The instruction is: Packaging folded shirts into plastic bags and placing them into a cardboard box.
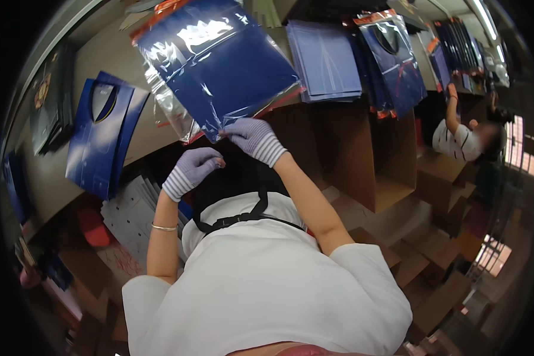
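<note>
My right hand [254, 140], in a lavender knit glove with a striped cuff, pinches the near edge of a clear plastic bag. Inside that bag lies a folded navy blue shirt [231, 74], flat on the table, its film shining under the lights. More clear film with red edging sticks out beneath it. My left hand [191, 172] wears a matching glove with bare fingertips. It hovers just short of the table edge, apart from the bag, fingers curled in toward the thumb; whether anything small sits between them is hidden.
Folded blue shirts [98, 133] overhang the table edge at left. Right of the bag lie a stack of pale blue sheets [326, 59] and bagged shirts [391, 62]. Open cardboard boxes [362, 154] stand below. A co-worker [460, 139] handles items at far right.
</note>
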